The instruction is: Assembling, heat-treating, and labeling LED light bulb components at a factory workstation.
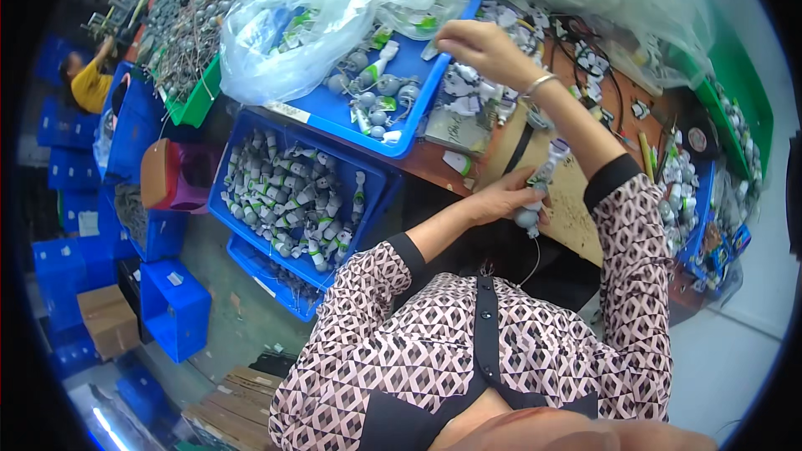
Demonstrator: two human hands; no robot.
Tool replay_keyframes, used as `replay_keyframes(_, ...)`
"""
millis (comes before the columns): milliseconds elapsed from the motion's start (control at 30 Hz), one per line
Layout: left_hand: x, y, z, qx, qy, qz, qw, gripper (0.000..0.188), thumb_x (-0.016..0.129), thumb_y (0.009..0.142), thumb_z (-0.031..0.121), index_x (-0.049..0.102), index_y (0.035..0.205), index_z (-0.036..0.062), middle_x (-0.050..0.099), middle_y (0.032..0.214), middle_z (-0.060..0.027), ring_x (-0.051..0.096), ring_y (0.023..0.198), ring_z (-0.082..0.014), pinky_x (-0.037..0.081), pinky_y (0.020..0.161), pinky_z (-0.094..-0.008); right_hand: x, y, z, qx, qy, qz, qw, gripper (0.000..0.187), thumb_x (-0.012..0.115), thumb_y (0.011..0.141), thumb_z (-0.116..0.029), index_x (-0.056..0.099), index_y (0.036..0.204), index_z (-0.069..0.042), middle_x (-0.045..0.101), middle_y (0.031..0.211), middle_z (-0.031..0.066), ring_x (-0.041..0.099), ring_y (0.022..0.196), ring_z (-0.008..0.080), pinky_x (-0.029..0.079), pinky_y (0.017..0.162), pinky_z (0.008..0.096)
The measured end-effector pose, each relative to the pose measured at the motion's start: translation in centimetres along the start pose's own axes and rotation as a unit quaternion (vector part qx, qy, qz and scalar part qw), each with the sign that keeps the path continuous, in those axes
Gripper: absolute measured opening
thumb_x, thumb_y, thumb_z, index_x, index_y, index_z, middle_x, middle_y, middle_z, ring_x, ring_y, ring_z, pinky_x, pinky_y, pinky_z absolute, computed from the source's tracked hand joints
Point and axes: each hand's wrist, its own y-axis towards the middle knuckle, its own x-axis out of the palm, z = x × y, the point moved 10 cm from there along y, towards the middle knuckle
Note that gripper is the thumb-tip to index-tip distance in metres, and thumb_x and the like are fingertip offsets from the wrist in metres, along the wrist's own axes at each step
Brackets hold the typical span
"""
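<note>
My left hand [507,195], in front of my chest, is closed around a slim grey-and-white plastic piece [547,165] with a pale round end. Grey balls [527,217] hang below it at my fingers, and a thin cord [535,260] runs down from them. My right hand [478,47] is raised over the right rim of a blue tray [399,148], its fingers drawn together. A small pale piece [430,51] shows just under those fingertips; whether they grip it I cannot tell. Grey balls [388,85] and white-and-green pieces [385,57] lie in the tray.
Clear plastic bags [301,12] drape over the tray. Lower left, a blue crate [219,192] holds many white-and-grey pieces. White parts [468,92] and dark cables [576,42] cover the brown bench. A green bin [727,67] stands right. A person in yellow [89,85] is far left.
</note>
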Motion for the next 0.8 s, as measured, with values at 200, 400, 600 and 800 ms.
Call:
replay_keyframes(200, 0.6, 0.3, 0.1, 0.013, 0.004, -0.036, 0.999, 0.042, 0.051, 0.09, 0.022, 0.035, 0.125, 0.0034, 0.055, 0.099, -0.0084, 0.062, 0.081, -0.0192, 0.051, 0.073, -0.0309, 6.1, 6.6, 7.1, 0.038, -0.236, -0.127, 0.963, 0.026, 0.046, 0.084, -0.009, 0.06, 0.106, -0.005, 0.063, 0.1, 0.015, 0.059, 0.093, 0.0332, 0.045, 0.084, 0.0398)
replay_keyframes(400, 0.7, -0.2, 0.5, 0.04, -0.02, -0.055, 0.998, 0.036, 0.052, 0.091, 0.025, 0.04, 0.117, 0.004, 0.054, 0.094, -0.0078, 0.063, 0.078, -0.0174, 0.051, 0.068, -0.0283, 2.3, 8.5, 8.2, 0.06, -0.134, -0.041, 0.988, 0.025, 0.048, 0.083, -0.011, 0.061, 0.104, -0.005, 0.064, 0.102, 0.012, 0.058, 0.098, 0.0292, 0.044, 0.087, 0.0348)
replay_keyframes(600, 0.7, -0.3, 0.5, 0.043, -0.035, -0.072, 0.996, 0.033, 0.052, 0.091, 0.024, 0.04, 0.113, 0.0033, 0.054, 0.093, -0.0077, 0.063, 0.077, -0.0173, 0.051, 0.068, -0.0284, -1.5, 8.4, 8.6, 0.24, -0.008, -0.06, 0.969, 0.024, 0.044, 0.073, -0.003, 0.065, 0.084, 0.0, 0.064, 0.078, 0.0059, 0.059, 0.077, 0.0124, 0.046, 0.073, 0.0256)
replay_keyframes(800, 0.5, -0.6, 0.4, 0.031, -0.037, -0.063, 0.997, 0.032, 0.052, 0.091, 0.023, 0.039, 0.113, 0.0031, 0.055, 0.094, -0.0082, 0.063, 0.077, -0.0174, 0.05, 0.07, -0.029, -0.1, 8.4, 9.1, 0.102, -0.12, -0.002, 0.988, 0.045, 0.055, 0.08, -0.029, 0.053, 0.12, -0.007, 0.064, 0.097, 0.0176, 0.061, 0.095, 0.0274, 0.046, 0.086, 0.0354)
